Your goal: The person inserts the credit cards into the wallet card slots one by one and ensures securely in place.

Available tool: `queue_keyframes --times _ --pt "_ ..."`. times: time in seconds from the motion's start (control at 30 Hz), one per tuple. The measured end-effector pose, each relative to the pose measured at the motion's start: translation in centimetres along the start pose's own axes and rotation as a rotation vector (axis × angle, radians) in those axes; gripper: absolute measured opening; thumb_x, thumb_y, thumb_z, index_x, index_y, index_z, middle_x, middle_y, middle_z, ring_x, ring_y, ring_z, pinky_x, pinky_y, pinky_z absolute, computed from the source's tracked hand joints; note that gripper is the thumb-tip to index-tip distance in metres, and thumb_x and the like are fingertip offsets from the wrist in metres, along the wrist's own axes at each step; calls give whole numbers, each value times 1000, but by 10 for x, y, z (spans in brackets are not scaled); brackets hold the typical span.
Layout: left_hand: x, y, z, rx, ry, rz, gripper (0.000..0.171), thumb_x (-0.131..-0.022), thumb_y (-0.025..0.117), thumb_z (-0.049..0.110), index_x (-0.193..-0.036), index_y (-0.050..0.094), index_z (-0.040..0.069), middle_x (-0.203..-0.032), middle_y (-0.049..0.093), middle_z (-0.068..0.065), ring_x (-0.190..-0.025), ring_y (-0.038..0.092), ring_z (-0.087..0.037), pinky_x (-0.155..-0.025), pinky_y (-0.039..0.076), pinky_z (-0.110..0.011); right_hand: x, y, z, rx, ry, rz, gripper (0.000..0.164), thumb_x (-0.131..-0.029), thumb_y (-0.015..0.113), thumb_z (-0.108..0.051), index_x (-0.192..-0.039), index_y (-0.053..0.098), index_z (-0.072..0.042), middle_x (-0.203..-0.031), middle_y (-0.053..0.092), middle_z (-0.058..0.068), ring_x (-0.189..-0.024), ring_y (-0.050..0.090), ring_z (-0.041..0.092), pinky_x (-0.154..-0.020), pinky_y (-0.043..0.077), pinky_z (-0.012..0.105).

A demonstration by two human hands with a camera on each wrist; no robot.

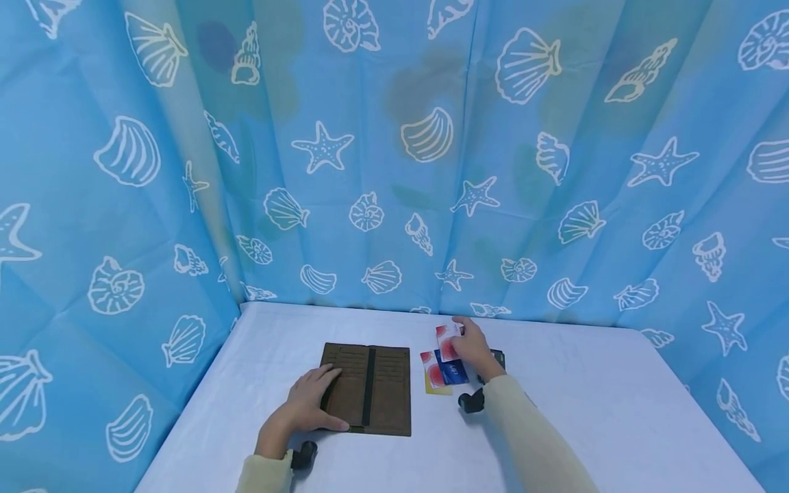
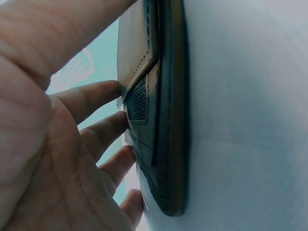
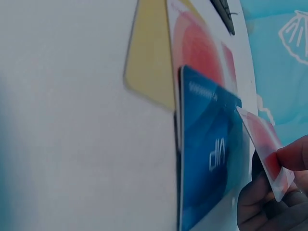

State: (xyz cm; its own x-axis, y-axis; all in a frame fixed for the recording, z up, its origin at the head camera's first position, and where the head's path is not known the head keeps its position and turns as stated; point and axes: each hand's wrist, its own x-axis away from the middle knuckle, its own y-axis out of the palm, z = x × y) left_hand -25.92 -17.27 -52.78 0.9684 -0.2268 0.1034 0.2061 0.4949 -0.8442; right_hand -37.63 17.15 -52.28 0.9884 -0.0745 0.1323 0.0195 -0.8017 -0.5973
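A brown wallet lies spread open on the table, with card slots on both halves and a dark strap down its middle. My left hand rests on its left side, the thumb at the near edge; in the left wrist view the fingers reach out along the wallet's edge. Between thumb and fingers, my right hand pinches a red-and-white card, tilted above the other cards. Beneath it a blue VIP card overlaps another red-and-white card and a yellow card.
A dark object is partly hidden behind my right wrist. The white table meets a blue curtain with shell and starfish prints along its back and left side.
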Motion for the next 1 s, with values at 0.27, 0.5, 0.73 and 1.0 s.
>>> queue_keyframes --times 0.27,0.5,0.73,1.0 --pt "0 0 1 3 -3 -5 106 -62 93 44 -148 42 10 -156 36 -17 -145 29 -41 -117 24 -64 2 11 -6 -22 -26 2 56 -95 57 -15 -148 40 -12 -134 51 21 -111 57 36 -100 52 54" --pt "1 1 1 7 -7 4 107 -61 93 44 -148 42 10 -157 36 -17 -145 29 -41 -117 24 -64 6 19 -11 -63 -63 -1 54 -95 59 -18 -146 42 -14 -133 54 18 -112 59 35 -98 53 54" --pt "0 0 1 12 -3 1 108 -60 94 43 -149 42 10 -156 36 -17 -145 29 -41 -117 23 -64 6 29 -19 -101 -90 -6 53 -96 60 -18 -147 43 -15 -135 52 17 -116 56 34 -101 52 51" --pt "0 1 1 9 4 5 107 -61 93 44 -148 42 9 -156 36 -17 -144 30 -41 -117 24 -64 10 46 -35 -138 -74 -16 56 -93 60 -12 -147 44 -17 -138 51 18 -119 56 34 -92 58 43"
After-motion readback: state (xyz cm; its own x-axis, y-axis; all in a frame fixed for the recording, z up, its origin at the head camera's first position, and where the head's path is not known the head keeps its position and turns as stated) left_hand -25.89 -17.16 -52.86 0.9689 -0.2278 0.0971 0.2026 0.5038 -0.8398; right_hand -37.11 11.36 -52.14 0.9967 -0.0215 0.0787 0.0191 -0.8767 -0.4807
